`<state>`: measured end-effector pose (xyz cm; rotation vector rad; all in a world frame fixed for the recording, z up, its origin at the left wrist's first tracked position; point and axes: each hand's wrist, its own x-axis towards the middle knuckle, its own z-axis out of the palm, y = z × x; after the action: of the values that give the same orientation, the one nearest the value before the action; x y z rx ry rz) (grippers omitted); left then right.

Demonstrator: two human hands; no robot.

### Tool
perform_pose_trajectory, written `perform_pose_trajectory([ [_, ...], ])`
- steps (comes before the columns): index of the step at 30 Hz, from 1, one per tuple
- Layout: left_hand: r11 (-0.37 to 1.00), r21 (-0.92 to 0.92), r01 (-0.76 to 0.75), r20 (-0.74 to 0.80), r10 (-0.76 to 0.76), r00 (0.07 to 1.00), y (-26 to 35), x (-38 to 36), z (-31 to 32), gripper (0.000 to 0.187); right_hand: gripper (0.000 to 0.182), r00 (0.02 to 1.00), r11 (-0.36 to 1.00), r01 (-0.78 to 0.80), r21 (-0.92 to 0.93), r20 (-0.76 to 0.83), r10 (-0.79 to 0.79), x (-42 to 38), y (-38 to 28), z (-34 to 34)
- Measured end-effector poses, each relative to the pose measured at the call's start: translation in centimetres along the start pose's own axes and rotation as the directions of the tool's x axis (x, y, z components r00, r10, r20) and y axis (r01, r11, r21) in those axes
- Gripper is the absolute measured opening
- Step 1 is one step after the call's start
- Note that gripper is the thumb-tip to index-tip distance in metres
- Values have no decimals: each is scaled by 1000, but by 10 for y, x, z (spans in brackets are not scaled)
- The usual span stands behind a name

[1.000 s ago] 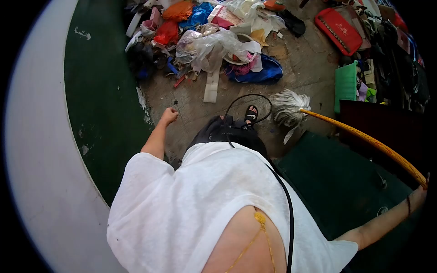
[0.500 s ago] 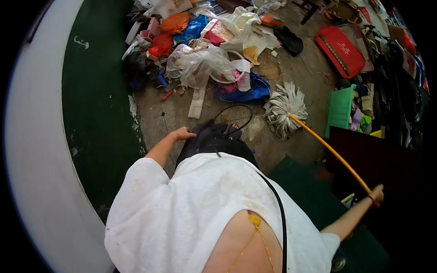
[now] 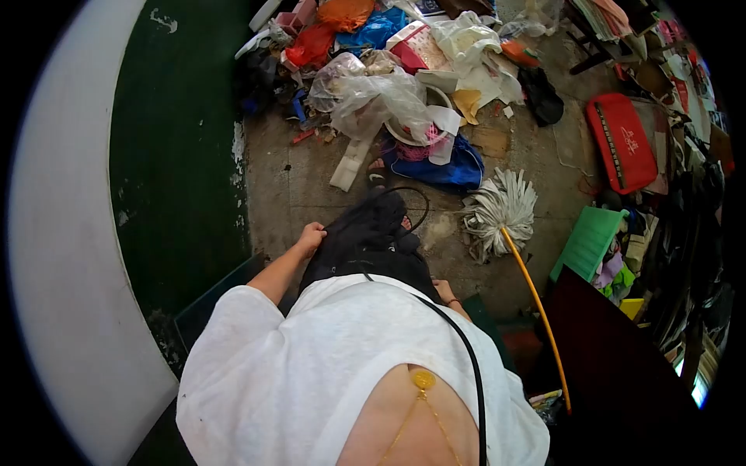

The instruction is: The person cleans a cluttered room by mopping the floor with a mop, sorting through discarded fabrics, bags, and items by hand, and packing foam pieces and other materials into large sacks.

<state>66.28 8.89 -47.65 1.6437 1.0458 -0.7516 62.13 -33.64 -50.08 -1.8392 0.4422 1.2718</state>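
Note:
My left hand (image 3: 313,235) is closed at the left side of the black trousers (image 3: 357,233), its fingertips pinching the cloth. On the other side, my right hand (image 3: 444,292) is curled against the trousers near the hip, partly hidden by the white shirt (image 3: 373,334). To the right stands a mop with a yellow handle (image 3: 539,303) and a grey-white strip head (image 3: 501,213) resting on the floor. No hand is on the mop. The handle's upper end is beside a dark red-brown surface (image 3: 614,357). A black cable (image 3: 466,342) runs down over the shirt and loops past the knees.
Ahead lies a heap of plastic bags (image 3: 381,101), a blue bag (image 3: 447,165) and other litter. At the right are a red case (image 3: 622,144) and a green basket (image 3: 588,242) with cloths. A dark green and white wall (image 3: 179,171) rises on the left.
My right hand has let go of the mop handle and come in to the trousers. The handle now stands more upright. My view has shifted a little to the left.

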Motion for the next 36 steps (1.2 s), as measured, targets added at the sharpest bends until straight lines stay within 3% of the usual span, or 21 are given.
perform_pose_trajectory([
  [3,996,-76,-48,54,52,997,5,0,-23,8,23,1000,987,-9,160,14,7,-25,-40,-26],
  [5,992,-127,18,306,22,952,22,-27,-56,5,23,978,969,204,137,17,-208,-68,-82,-38],
  [8,994,-87,71,381,-33,924,61,-86,-104,9,24,973,979,196,51,112,-201,-93,-108,-58],
  [11,995,-23,101,423,-82,903,85,-104,-127,13,26,964,985,120,-122,251,-87,-104,-113,-86],
  [13,994,10,106,435,-100,895,99,-109,-128,15,27,938,964,107,-243,346,-17,-112,-118,-108],
  [15,959,266,-96,517,-58,854,118,-107,-129,19,29,901,935,124,-332,432,34,-115,-126,-127],
  [21,963,266,-34,512,-111,852,118,-116,-122,21,36,745,844,284,-454,659,104,-89,-169,-177],
  [25,948,310,-70,484,-94,870,115,-131,-85,21,40,629,771,459,-442,774,70,-29,-204,-190],
  [27,932,359,42,515,-235,824,120,-131,-71,21,35,620,806,458,-376,784,14,-2,-243,-196],
  [28,950,303,69,566,-238,789,91,-123,-63,19,29,539,626,582,-519,823,180,20,-267,-199],
  [29,953,291,81,572,-242,784,86,-116,-59,19,26,643,470,574,-670,725,248,37,-295,-198],
  [30,947,309,88,598,-265,757,84,-106,-55,18,24,668,469,641,-607,743,49,66,-303,-202],
  [31,940,330,90,619,-287,731,83,-91,-53,18,20,708,459,608,-648,704,56,92,-337,-203],
  [32,943,327,54,614,-256,747,84,-71,-52,17,22,837,320,501,-804,544,60,142,-324,-207],
  [33,948,318,-22,567,-172,805,70,-42,-51,19,32,895,328,439,-837,441,-73,177,-345,-205],
  [34,932,358,-52,552,-167,817,73,-5,-56,18,46,868,388,496,-777,444,-221,235,-330,-211],
  [35,922,350,-163,532,-53,845,71,43,-64,18,54,879,410,470,-781,373,-298,273,-349,-207],
  [36,930,331,-158,292,58,955,74,87,-66,20,63,900,557,433,-709,306,-310,315,-360,-201],
])
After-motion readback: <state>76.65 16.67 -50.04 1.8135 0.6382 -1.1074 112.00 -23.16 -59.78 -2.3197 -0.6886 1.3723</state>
